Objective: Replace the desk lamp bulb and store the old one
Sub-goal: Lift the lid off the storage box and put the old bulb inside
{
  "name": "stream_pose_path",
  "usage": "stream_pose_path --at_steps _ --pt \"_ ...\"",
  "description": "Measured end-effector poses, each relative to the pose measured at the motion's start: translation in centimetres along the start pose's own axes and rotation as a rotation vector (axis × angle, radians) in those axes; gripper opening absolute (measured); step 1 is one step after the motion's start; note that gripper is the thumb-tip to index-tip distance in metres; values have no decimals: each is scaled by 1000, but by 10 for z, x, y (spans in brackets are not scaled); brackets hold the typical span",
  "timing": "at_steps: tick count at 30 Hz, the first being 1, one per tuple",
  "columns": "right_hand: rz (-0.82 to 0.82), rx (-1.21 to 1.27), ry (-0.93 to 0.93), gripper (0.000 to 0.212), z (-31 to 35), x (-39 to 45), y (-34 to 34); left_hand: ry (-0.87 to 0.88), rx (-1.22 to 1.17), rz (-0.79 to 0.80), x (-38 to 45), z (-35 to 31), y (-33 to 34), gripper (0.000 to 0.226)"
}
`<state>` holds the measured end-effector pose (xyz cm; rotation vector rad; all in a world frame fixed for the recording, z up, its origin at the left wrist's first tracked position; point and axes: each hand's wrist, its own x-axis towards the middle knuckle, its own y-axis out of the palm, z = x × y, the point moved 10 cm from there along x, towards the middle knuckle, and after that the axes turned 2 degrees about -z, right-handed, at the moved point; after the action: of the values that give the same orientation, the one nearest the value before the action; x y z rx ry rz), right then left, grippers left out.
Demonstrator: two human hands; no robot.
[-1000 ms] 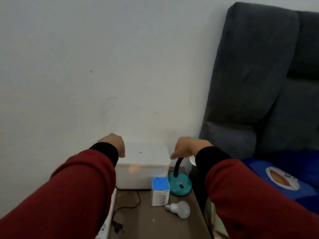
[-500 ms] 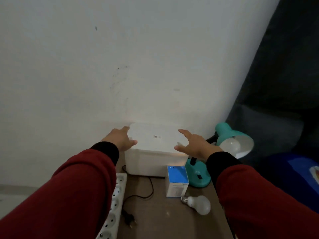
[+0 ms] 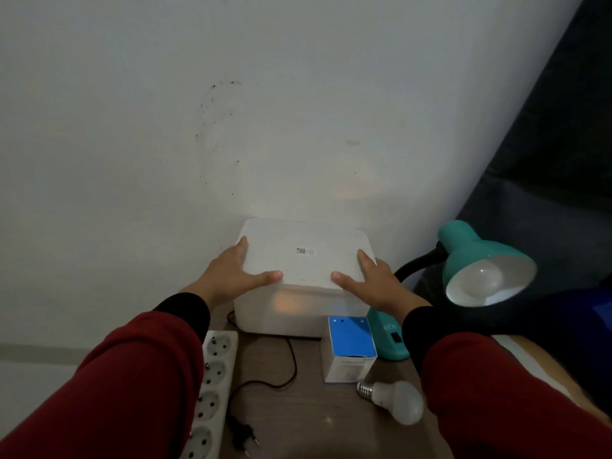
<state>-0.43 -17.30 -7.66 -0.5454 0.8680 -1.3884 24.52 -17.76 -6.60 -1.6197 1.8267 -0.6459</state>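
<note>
left hand (image 3: 231, 274), right hand (image 3: 376, 283) — touching white box (image 3: 308, 236)

1 head camera looks steeply down, apparently close over the table (image 3: 318, 422).

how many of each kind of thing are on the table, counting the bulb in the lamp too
lamp: 1
bulbs: 2, fitted one, loose one
white box: 1
blue carton: 1
power strip: 1
cord with plug: 1
total: 7
</note>
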Motion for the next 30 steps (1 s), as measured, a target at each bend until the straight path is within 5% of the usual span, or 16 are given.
stream_pose_path --at_steps 7,17,30 --pt "33 5 -44 125 0 -3 1 29 25 -65 -1 2 1 122" --pt "-16 3 -93 93 14 -11 -20 16 -51 -107 -3 -4 -8 116" --pt "-107 106 -118 89 29 -24 -43 57 -39 -181 -20 -25 -36 121"
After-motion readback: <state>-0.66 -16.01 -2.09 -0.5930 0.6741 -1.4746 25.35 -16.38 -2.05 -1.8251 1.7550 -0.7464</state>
